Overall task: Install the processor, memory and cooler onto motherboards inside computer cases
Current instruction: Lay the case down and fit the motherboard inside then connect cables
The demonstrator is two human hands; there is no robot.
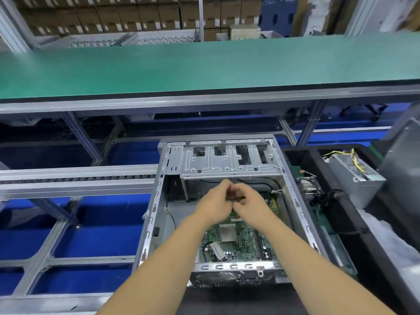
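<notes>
Both hands are closed on one dark memory stick (236, 198), held level above the far half of the open computer case (278, 155). Left hand (214, 201) is pinching the stick's left end; right hand (250, 204) is curled round its right end. Grip detail at the fingertips is blurred.

Stick is held clear of the motherboard (241, 244), not yet seated, as far as can be judged. Step in hand: memory install. Processor (228, 233) is already seen sitting in its socket, bare, so the cooler is judged still to be fitted.

Next move, as judged: stick to be lined up with its slot, which is probably under or just right of the hands and hidden by them, then lowered square and pressed at both ends. Notch orientation cannot be read from here.

Around it:
- Drive cage (227, 160) spans the far end of the case, just beyond the hands; little room is left on that side.
- Black cable (256, 184) is routed under the cage edge near the hands and could get trapped.
- White connector (217, 250) lies on the board near the processor.
- Power supply (354, 169) with loose wires sits in a black tray (302, 153) to the right, beside a heatsink (310, 189), probably the cooler.
- Green surface (204, 64) runs across above.
</notes>
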